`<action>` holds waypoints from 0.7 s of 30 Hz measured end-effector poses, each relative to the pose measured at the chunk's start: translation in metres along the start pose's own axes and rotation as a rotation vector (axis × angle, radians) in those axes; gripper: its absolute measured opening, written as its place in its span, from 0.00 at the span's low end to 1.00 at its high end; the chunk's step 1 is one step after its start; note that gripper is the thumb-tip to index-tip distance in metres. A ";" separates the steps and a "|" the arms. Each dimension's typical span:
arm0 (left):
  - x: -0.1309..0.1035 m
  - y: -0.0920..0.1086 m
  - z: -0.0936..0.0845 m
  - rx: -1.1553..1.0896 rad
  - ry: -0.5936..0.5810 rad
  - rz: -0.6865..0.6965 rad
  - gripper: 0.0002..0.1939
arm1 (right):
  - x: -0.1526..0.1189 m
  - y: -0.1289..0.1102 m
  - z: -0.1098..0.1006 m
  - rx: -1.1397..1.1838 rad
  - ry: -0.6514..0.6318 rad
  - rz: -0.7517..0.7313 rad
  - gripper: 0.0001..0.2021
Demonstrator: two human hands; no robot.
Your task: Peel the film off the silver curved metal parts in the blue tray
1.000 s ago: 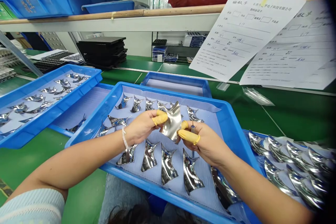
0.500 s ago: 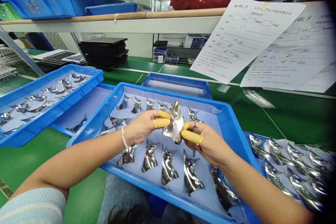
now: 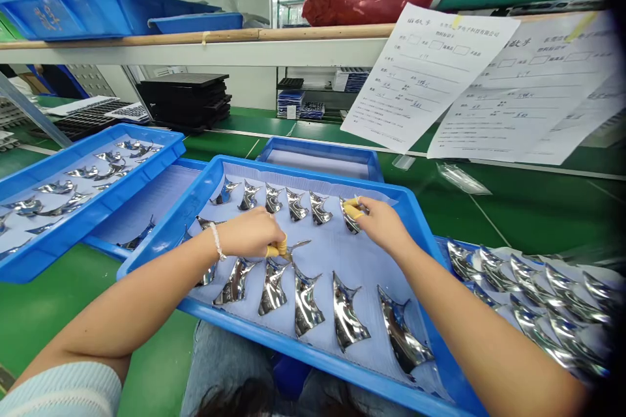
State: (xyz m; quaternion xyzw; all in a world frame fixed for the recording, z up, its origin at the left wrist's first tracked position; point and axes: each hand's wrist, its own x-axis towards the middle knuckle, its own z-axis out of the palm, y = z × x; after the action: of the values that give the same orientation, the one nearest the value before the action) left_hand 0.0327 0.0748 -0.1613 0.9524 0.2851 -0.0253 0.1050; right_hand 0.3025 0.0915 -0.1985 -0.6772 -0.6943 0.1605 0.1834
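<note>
Under the yellow-capped fingertips of my right hand (image 3: 379, 218) lies a small, mirror-bright, curved silver metal piece (image 3: 349, 223), inside the large blue plastic tray (image 3: 424, 221). It sits just to the left of that hand's knuckles and touches the fingertips; whether they pinch it or only rest on it, I cannot tell. Its long axis runs away from me on a slant, the far tip leaning left. My left hand (image 3: 254, 233) is closed, fingertips together, on a thin, pale, pointed metal piece (image 3: 297, 246), whose tip juts out to the right, toward my right hand. My right hand is plainly nearer the curved piece; my left is well apart from it, just beyond the near row of shiny curved pieces (image 3: 308, 306).
</note>
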 end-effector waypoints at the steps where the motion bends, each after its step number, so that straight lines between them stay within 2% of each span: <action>1: -0.001 -0.003 0.001 0.069 -0.044 -0.020 0.04 | 0.001 0.003 0.001 -0.056 -0.019 0.012 0.09; 5: -0.004 -0.017 0.002 0.239 -0.154 -0.164 0.07 | 0.000 0.006 0.009 -0.312 -0.149 0.036 0.10; 10: -0.010 -0.035 -0.003 0.244 -0.236 -0.311 0.09 | -0.005 0.004 0.015 -0.482 -0.252 0.007 0.13; 14: -0.008 -0.041 -0.002 0.229 -0.232 -0.310 0.10 | -0.007 0.001 0.011 -0.531 -0.248 -0.010 0.16; 21: 0.003 -0.036 0.011 0.171 -0.150 -0.268 0.08 | -0.015 -0.004 -0.006 -0.524 -0.170 0.010 0.16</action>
State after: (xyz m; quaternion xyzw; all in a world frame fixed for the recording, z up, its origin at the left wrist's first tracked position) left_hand 0.0158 0.1035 -0.1795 0.9067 0.3979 -0.1339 0.0405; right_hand 0.3021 0.0765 -0.1922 -0.6892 -0.7215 0.0325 -0.0579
